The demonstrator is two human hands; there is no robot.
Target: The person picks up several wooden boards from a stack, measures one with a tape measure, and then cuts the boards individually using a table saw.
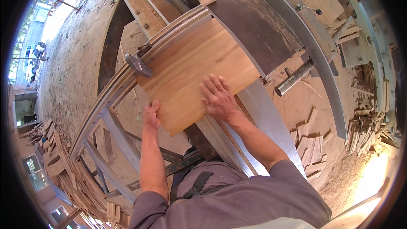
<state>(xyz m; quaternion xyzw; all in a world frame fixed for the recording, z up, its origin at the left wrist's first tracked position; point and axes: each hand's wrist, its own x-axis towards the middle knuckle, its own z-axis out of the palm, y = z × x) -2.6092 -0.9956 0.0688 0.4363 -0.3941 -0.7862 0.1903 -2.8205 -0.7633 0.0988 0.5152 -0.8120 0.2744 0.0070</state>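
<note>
A pale wooden board (190, 76) lies flat across a saw table in front of me, its far edge along a long metal-and-wood crosscut fence (178, 29). My left hand (151, 113) grips the board's near left edge, thumb on top and the other fingers mostly hidden. Resting on the board's upper face near its right side is my right hand (218, 95), its fingers stretched out over the wood. A grey metal stop (139, 66) on the fence sits against the board's far left corner.
Right of the board is the dark table top (263, 21), with a long metal rip fence (303, 38) and a round bar end (288, 82) jutting toward me. Wood offcuts (311, 148) litter the floor at right; a scrap heap (76, 178) lies at left.
</note>
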